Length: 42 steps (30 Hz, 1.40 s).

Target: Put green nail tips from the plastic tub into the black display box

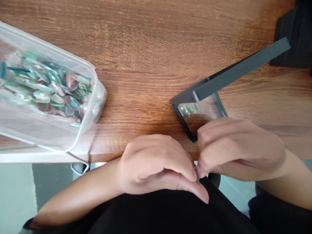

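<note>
My left hand [156,165] and my right hand [234,149] meet at the near edge of the wooden table [156,48], fingertips pinched together on something tiny that I cannot make out. Both hands are closed. Just behind my right hand lies an open dark-framed case [209,94] with a clear window; a few pale green false nails [188,109] sit inside it. At the left stands a clear plastic tub [48,97] filled with several false nails in teal, pink and white.
A dark object [294,35] lies at the table's far right corner. My black clothing [170,211] fills the foreground below the table edge. Bare wood stretches between the tub and the case.
</note>
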Tool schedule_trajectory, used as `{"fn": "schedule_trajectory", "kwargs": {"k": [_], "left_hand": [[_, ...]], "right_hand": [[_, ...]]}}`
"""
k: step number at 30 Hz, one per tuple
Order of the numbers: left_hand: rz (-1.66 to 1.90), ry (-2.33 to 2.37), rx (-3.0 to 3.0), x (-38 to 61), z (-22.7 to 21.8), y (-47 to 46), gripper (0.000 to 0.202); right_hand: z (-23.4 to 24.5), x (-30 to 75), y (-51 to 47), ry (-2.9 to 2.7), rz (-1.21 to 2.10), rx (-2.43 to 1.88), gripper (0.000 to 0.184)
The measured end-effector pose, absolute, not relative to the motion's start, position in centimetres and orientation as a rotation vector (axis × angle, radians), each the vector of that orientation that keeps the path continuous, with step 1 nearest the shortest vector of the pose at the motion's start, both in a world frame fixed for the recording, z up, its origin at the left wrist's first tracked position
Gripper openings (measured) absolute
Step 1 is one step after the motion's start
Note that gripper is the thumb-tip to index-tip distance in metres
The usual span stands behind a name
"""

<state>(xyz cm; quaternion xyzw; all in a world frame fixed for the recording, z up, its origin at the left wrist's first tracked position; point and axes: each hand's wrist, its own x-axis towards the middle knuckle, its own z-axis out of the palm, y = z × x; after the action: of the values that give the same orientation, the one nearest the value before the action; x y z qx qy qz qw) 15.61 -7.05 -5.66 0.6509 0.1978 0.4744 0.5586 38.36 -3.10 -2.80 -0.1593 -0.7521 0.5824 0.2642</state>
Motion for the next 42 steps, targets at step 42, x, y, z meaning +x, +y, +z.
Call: {"fn": "schedule_trajectory", "kwargs": {"k": [42], "left_hand": [[1.077,0.539,1.422,16.13,-5.76,-7.51,0.024]], "right_hand": [[-3.46,39.2,-3.22,-2.159,1.62,-0.455,0.013]]}}
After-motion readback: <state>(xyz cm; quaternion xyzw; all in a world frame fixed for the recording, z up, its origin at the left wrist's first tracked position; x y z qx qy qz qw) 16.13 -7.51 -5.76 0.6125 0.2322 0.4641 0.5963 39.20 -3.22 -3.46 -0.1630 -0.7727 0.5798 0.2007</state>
